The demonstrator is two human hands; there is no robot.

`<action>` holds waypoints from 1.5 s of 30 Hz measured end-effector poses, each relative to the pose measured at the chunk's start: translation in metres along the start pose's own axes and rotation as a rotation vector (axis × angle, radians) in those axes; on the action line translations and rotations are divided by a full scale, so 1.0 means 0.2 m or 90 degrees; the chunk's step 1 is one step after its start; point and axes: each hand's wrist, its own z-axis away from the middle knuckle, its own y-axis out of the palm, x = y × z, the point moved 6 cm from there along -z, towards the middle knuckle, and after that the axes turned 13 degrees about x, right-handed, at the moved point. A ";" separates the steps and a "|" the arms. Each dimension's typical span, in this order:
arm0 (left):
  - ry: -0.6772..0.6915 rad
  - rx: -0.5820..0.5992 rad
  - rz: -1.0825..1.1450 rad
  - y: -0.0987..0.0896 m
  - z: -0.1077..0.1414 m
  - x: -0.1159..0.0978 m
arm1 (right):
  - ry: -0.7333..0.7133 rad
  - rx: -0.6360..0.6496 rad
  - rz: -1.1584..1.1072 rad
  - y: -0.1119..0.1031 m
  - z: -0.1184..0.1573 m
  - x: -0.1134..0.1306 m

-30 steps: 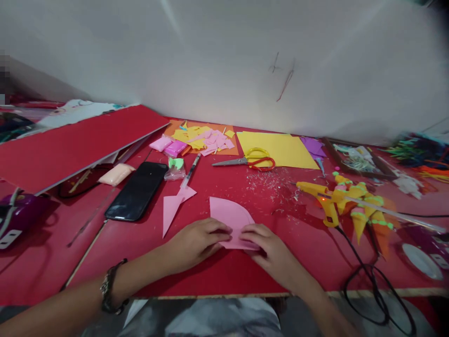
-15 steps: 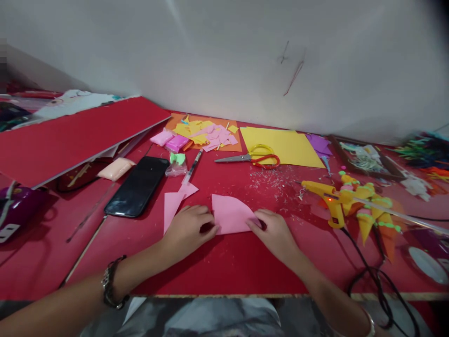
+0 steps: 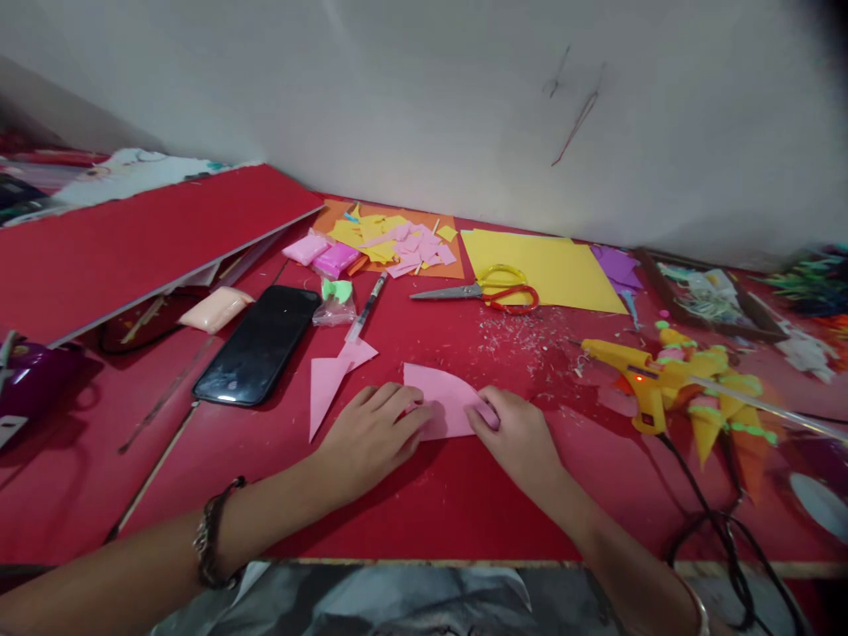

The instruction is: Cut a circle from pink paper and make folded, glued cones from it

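A quarter-circle piece of pink paper (image 3: pixel 445 397) lies on the red table between my hands. My right hand (image 3: pixel 520 437) pinches its right corner between thumb and fingers, and the paper curls up there. At the paper's left side, my left hand (image 3: pixel 371 435) has its bent fingers and thumb closed over the edge; the exact grip underneath is hidden. Just left of that hand are pink paper offcuts (image 3: pixel 324 389), with a pen (image 3: pixel 368 305) touching their top end.
Behind my hands lie scissors (image 3: pixel 490 291), yellow sheets (image 3: pixel 556 269) and paper scraps (image 3: pixel 411 243). To the left is a phone (image 3: pixel 258 344). A yellow glue gun (image 3: pixel 623 367) with its light on, its cord and several small paper cones (image 3: pixel 708 424) are at the right.
My left hand has slid right, farther over the pink paper. The paper's right corner is now curled up within my right fingers. The camera view has shifted slightly.
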 end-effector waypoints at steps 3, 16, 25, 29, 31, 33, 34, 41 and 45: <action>-0.015 0.042 0.043 0.01 -0.02 0.01 | 0.005 -0.002 0.026 0.00 0.00 0.00; -0.042 0.072 0.101 0.03 -0.02 0.03 | 0.032 0.028 0.080 0.00 -0.03 0.01; -0.050 0.059 0.108 0.02 -0.02 0.03 | 0.053 0.043 0.145 0.00 -0.03 0.03; -0.053 0.043 0.110 0.02 -0.02 0.04 | 0.058 0.047 0.177 0.01 -0.03 0.04; -0.056 0.038 0.110 0.02 -0.02 0.04 | 0.056 0.043 0.190 0.01 -0.03 0.04; -0.058 0.035 0.105 0.03 -0.02 0.05 | 0.053 0.038 0.202 0.01 -0.03 0.05; -0.058 0.034 0.102 0.03 -0.02 0.05 | 0.053 0.037 0.208 0.01 -0.03 0.06; -0.069 -0.013 0.068 0.02 -0.01 0.11 | 0.060 0.032 0.236 0.00 -0.03 0.07; -0.010 0.018 0.051 0.03 -0.02 0.09 | 0.052 0.027 0.242 0.00 -0.04 0.07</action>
